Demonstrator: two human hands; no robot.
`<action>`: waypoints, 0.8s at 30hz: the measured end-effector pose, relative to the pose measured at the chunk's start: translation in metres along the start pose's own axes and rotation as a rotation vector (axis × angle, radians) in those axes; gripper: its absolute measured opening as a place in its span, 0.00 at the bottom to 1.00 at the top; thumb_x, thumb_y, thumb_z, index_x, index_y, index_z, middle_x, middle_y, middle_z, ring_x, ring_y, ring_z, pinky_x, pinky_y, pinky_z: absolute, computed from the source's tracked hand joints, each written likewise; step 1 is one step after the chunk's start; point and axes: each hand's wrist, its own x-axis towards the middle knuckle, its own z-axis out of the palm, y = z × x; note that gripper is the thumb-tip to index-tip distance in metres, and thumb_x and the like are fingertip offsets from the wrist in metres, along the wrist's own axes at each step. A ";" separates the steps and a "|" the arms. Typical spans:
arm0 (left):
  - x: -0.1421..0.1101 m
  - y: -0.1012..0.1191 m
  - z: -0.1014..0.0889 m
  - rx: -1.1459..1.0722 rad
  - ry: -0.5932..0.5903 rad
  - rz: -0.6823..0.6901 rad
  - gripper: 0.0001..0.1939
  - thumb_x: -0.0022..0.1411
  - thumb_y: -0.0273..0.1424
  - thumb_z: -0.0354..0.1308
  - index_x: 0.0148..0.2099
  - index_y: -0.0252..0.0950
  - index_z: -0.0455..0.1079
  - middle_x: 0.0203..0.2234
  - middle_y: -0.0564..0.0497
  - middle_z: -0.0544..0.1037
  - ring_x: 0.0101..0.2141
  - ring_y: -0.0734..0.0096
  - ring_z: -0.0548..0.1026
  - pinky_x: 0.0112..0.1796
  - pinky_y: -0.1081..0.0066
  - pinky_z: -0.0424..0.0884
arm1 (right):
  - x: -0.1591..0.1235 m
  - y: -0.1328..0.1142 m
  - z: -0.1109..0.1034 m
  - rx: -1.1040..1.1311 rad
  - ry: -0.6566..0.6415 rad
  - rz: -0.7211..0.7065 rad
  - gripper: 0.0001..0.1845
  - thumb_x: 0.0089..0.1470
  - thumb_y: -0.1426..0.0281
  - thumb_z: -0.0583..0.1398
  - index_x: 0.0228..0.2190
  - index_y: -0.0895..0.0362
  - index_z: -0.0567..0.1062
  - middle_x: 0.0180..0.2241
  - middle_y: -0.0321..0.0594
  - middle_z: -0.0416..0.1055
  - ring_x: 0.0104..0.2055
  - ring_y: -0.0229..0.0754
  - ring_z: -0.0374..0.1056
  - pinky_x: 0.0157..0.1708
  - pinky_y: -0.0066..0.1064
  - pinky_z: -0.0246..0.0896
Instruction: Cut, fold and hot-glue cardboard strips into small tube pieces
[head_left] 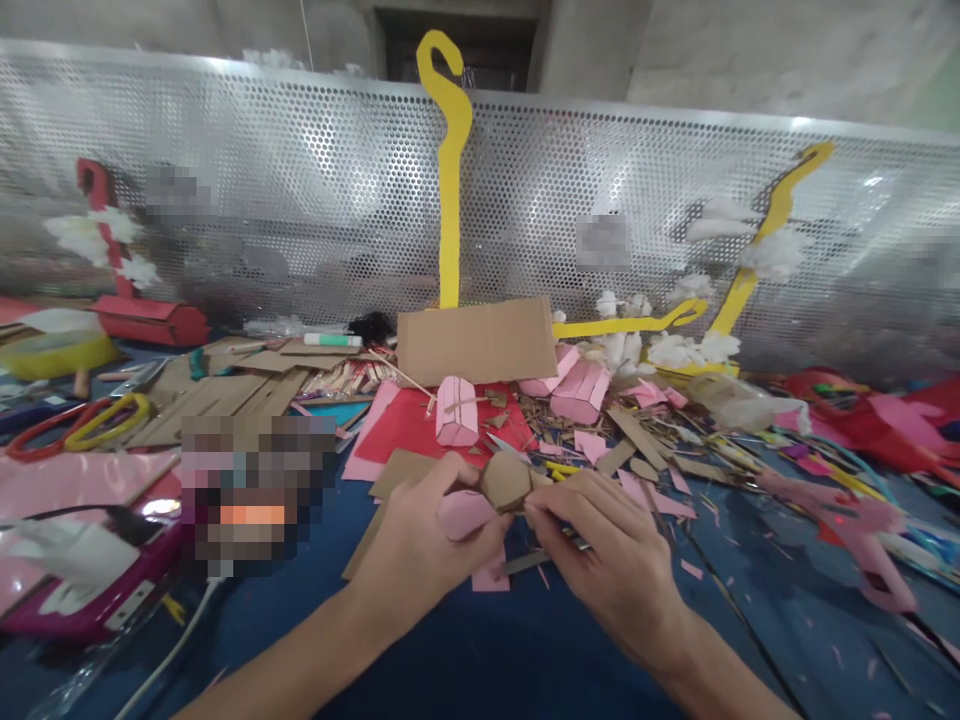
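Low over the blue table, my left hand point(420, 535) is closed around a rounded piece of pink paper point(461, 516) and a small roundish piece of cardboard point(506, 483). My right hand point(611, 545) pinches the cardboard's right edge between thumb and fingertips. Whether the pink paper and the cardboard are joined is hidden by the fingers. Just beyond the hands, a small pink paper box point(457, 412) stands on red paper point(412, 425). Behind it a cardboard rectangle point(480, 340) leans in front of an upright yellow hooked strip point(448, 200).
A pink glue gun point(847, 530) lies at right, cardboard and paper scraps point(637, 440) around the middle. At left are scissors point(109, 420), a purple power strip point(127, 590) with plugs, and a red hooked model point(150, 318). A perforated metal panel point(315, 180) closes off the back.
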 end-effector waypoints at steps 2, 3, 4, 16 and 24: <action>-0.001 0.002 0.000 0.000 -0.005 0.014 0.06 0.58 0.29 0.65 0.39 0.40 0.72 0.34 0.51 0.82 0.37 0.59 0.81 0.39 0.62 0.75 | 0.001 -0.001 0.000 -0.015 0.002 -0.012 0.09 0.63 0.81 0.62 0.36 0.54 0.74 0.31 0.37 0.78 0.31 0.40 0.72 0.36 0.35 0.66; -0.001 0.003 -0.001 -0.005 -0.005 0.025 0.06 0.58 0.29 0.64 0.39 0.40 0.72 0.34 0.51 0.82 0.37 0.60 0.81 0.39 0.62 0.75 | 0.002 -0.002 0.000 -0.020 0.004 -0.017 0.10 0.63 0.81 0.62 0.36 0.54 0.74 0.31 0.37 0.78 0.31 0.40 0.72 0.35 0.34 0.65; -0.001 0.003 -0.001 -0.009 -0.007 0.037 0.06 0.58 0.28 0.64 0.39 0.40 0.72 0.34 0.51 0.82 0.36 0.60 0.81 0.39 0.62 0.75 | 0.002 -0.003 -0.001 -0.026 0.006 -0.022 0.10 0.62 0.82 0.62 0.36 0.54 0.73 0.31 0.36 0.78 0.30 0.40 0.71 0.35 0.34 0.65; 0.013 -0.015 -0.007 -0.461 0.014 -0.073 0.08 0.63 0.33 0.65 0.40 0.39 0.68 0.38 0.48 0.82 0.42 0.61 0.82 0.46 0.60 0.77 | 0.004 0.005 -0.025 -0.224 0.297 0.262 0.08 0.62 0.74 0.63 0.31 0.52 0.72 0.25 0.33 0.73 0.25 0.37 0.68 0.30 0.30 0.64; 0.013 -0.015 -0.005 -0.513 -0.014 -0.064 0.10 0.63 0.34 0.66 0.41 0.39 0.68 0.40 0.46 0.82 0.44 0.58 0.82 0.47 0.59 0.77 | -0.004 0.067 -0.038 -0.335 -0.021 0.403 0.12 0.64 0.70 0.58 0.44 0.54 0.82 0.38 0.42 0.83 0.35 0.46 0.78 0.34 0.34 0.67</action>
